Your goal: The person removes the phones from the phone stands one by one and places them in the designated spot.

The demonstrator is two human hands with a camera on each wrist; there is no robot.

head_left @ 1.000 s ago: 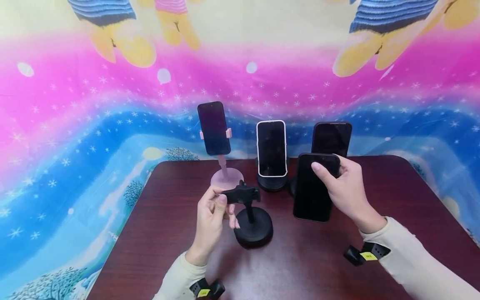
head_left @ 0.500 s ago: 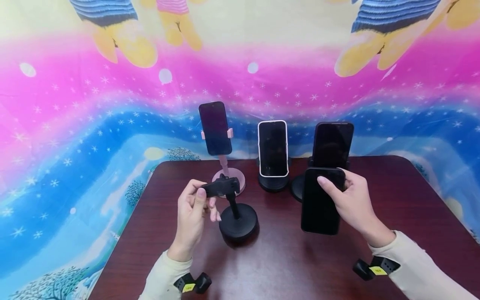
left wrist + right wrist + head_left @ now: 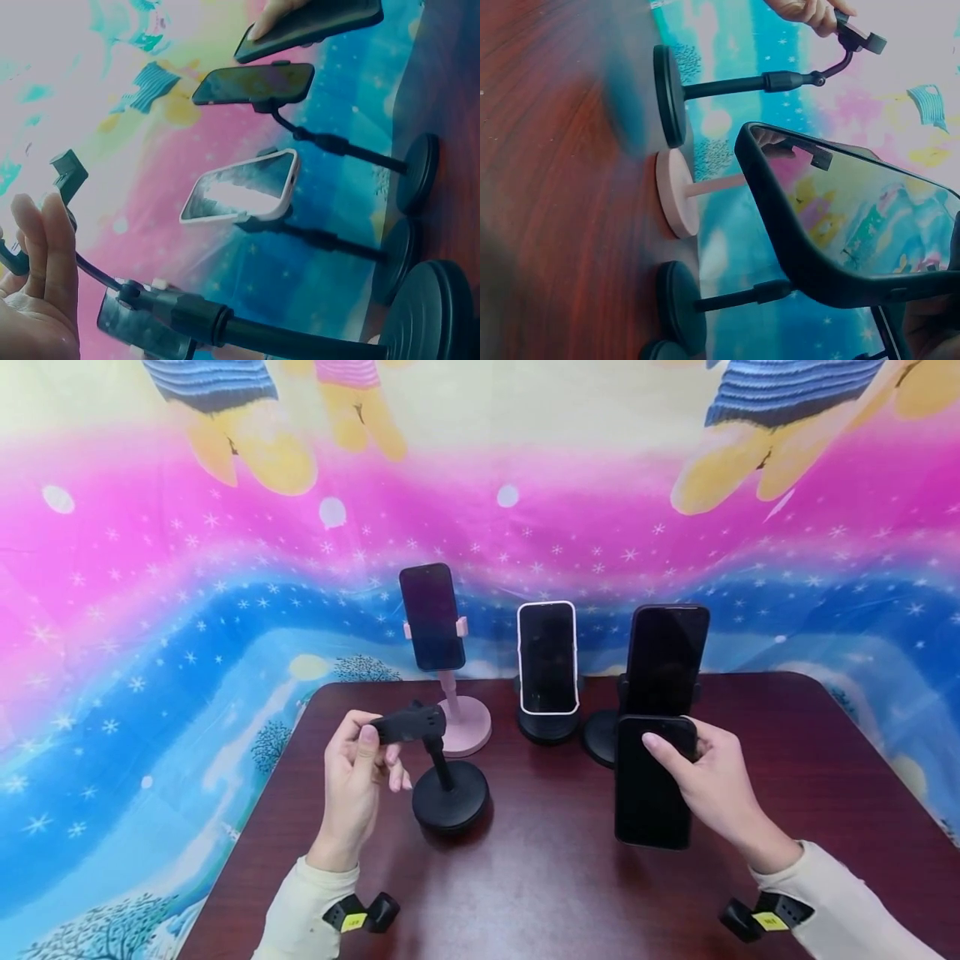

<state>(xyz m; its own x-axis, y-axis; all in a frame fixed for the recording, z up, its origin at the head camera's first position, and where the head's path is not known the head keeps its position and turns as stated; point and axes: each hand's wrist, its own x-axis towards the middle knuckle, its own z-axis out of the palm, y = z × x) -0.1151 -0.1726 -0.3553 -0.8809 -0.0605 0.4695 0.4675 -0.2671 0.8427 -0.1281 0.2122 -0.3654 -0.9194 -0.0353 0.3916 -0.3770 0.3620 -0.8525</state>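
My left hand (image 3: 349, 797) pinches the clamp of a black phone stand (image 3: 450, 797) by its left end. That stand has a round base, close over the table, and its clamp holds no phone. In the left wrist view its pole (image 3: 277, 336) runs from the fingers down to the base. My right hand (image 3: 723, 789) grips a black phone (image 3: 651, 802) at its upper right edge, thumb across the screen and the other fingers behind. The phone hangs upright above the table, its dark case rim (image 3: 780, 232) large in the right wrist view.
Behind stand three phones in holders: one on a pink stand (image 3: 468, 727), a white-cased phone (image 3: 547, 660) on a black stand, and a dark phone (image 3: 667, 652) on another black stand. The reddish-brown table (image 3: 540, 893) ends at a printed backdrop (image 3: 480, 468).
The black stand has moved left with my left hand, uncovering more of the pink base. My right hand has brought the phone down and slightly right, nearer to me.
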